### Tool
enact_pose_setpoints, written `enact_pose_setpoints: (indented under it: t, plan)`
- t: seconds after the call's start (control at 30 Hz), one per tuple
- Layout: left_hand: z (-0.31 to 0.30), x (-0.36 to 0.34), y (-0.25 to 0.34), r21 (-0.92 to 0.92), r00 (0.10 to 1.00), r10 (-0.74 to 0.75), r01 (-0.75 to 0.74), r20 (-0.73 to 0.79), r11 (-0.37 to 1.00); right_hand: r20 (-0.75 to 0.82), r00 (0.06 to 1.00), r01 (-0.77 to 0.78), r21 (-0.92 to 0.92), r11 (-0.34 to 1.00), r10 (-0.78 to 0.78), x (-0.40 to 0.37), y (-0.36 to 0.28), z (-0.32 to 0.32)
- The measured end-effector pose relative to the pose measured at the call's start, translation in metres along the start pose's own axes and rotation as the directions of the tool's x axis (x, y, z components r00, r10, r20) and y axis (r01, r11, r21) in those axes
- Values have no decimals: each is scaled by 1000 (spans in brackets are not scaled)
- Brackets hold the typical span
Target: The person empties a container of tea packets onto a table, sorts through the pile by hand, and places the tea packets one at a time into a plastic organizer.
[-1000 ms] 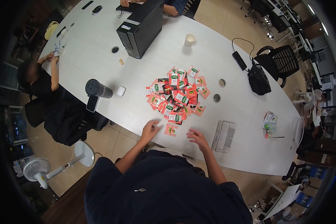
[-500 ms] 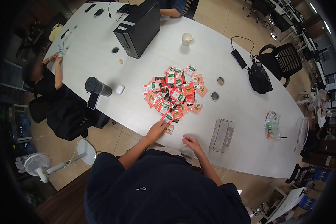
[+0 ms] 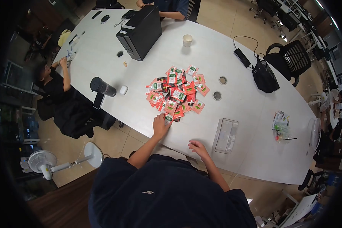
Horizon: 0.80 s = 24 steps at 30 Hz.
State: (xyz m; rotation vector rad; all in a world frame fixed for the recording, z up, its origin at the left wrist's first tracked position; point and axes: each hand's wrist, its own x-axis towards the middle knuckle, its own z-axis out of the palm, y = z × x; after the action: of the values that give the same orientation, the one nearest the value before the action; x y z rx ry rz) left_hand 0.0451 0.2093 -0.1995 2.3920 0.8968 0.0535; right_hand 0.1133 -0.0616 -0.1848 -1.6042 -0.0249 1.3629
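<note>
White table [image 3: 258, 136], packets [image 3: 178, 94], clear box [image 3: 225, 146]

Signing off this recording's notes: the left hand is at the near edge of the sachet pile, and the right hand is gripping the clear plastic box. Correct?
Not quite: the head view shows the right hand apart from the clear plastic box, not gripping it. The left hand is indeed at the near edge of the sachet pile.

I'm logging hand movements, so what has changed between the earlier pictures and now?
The left hand has moved forward to the near edge of the sachet pile, its fingers on a sachet. The sachet that lay apart no longer shows there. The right hand remains empty; the clear box and paper cup stayed put.
</note>
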Motion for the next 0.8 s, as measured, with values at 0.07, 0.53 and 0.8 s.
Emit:
enact_pose_setpoints:
  t: [0.07, 0.53, 0.8]
  plan:
    - [10, 0, -2, -44, 999, -6, 4, -34, 999, 8, 1000, -2, -20, 1000, 2, -4, 5, -1]
    - [-41, 59, 4, -330, 938, 37, -158, -346, 931, 140, 986, -62, -169, 984, 86, -31, 28, -10]
    - [-95, -79, -130, -110, 985, 159, -166, -63, 980, 51, 922, -352, -303, 886, 384, -77, 115, -9]
